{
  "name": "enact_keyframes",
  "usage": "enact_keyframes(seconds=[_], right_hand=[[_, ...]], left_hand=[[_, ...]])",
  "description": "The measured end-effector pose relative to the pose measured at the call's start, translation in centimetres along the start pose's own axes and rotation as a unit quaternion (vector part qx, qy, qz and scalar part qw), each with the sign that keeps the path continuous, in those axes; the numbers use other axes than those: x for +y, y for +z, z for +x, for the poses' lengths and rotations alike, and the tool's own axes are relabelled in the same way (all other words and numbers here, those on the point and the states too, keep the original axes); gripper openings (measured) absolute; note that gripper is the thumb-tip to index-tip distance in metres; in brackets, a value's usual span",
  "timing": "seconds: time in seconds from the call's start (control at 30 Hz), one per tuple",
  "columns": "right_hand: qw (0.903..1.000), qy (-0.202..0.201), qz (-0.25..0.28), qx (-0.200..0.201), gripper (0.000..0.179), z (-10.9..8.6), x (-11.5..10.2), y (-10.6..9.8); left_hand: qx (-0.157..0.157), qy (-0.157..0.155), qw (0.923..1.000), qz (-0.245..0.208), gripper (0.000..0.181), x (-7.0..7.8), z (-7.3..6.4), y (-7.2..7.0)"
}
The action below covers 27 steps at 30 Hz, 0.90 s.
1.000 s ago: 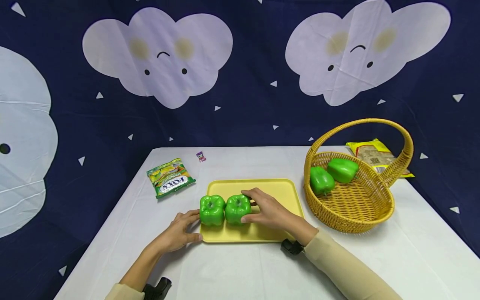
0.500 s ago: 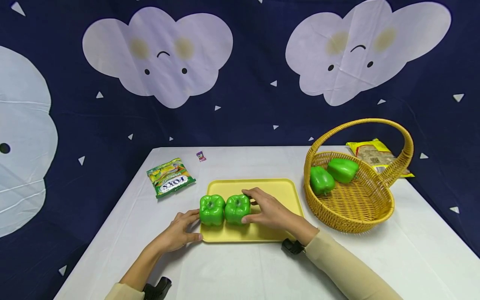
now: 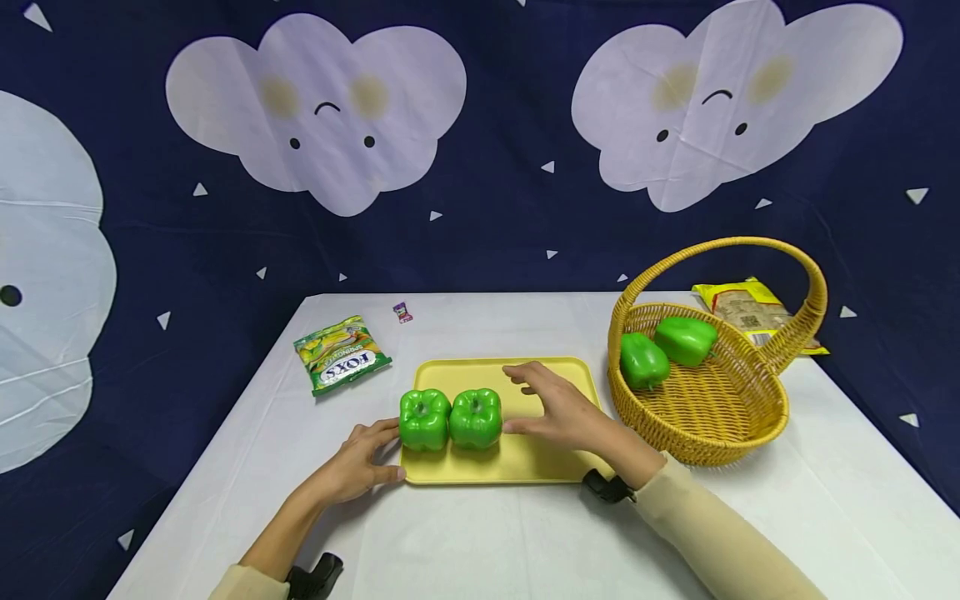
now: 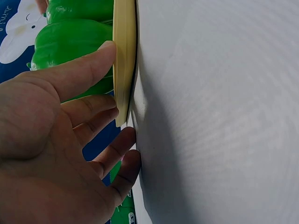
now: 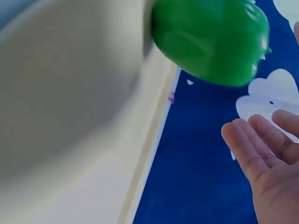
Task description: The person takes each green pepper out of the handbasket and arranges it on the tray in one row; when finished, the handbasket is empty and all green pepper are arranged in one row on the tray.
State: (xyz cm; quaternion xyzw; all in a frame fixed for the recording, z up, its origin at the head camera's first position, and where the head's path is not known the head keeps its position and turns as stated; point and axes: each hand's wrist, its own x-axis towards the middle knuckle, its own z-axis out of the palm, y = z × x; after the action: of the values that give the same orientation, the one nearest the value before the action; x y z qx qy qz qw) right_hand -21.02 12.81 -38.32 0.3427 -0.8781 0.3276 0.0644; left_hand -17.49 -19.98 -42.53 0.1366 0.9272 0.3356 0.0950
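Note:
Two green bell peppers stand upright side by side on a yellow tray (image 3: 465, 472), a left one (image 3: 424, 421) and a right one (image 3: 476, 419). My left hand (image 3: 355, 468) is at the tray's left end. In the left wrist view its thumb and index fingertips touch the tray's rim (image 4: 124, 56), with the other fingers spread below. My right hand (image 3: 558, 412) hovers over the tray just right of the right pepper, fingers apart and holding nothing. In the right wrist view a gap shows between its fingers and a green pepper (image 5: 215, 42).
A wicker basket (image 3: 693, 446) with a tall handle stands to the right, two green bell peppers (image 3: 686, 340) inside. Behind it lies a yellow packet (image 3: 750, 312). A FOX'S candy bag (image 3: 341, 354) and a small wrapped candy (image 3: 402, 312) lie at the back left.
My right hand has let go of the right pepper and moved a little to the right, its fingers spreading. The left hand, the peppers and the tray look unmoved.

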Motion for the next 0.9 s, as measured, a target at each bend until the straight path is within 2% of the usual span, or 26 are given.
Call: enact_keyframes(seconds=[0.3,0.9], right_hand=[[0.9984,-0.020,-0.032,0.043,0.069,-0.8,0.2,-2.9],[0.9913,-0.014,-0.094,0.091,0.065,-2.8,2.1,-8.0]], left_hand=[[0.000,-0.004,1.0000,-0.004,0.063,0.1,0.0,0.0],[-0.001,0.006,1.0000,-0.005,0.063,0.0,0.0,0.1]])
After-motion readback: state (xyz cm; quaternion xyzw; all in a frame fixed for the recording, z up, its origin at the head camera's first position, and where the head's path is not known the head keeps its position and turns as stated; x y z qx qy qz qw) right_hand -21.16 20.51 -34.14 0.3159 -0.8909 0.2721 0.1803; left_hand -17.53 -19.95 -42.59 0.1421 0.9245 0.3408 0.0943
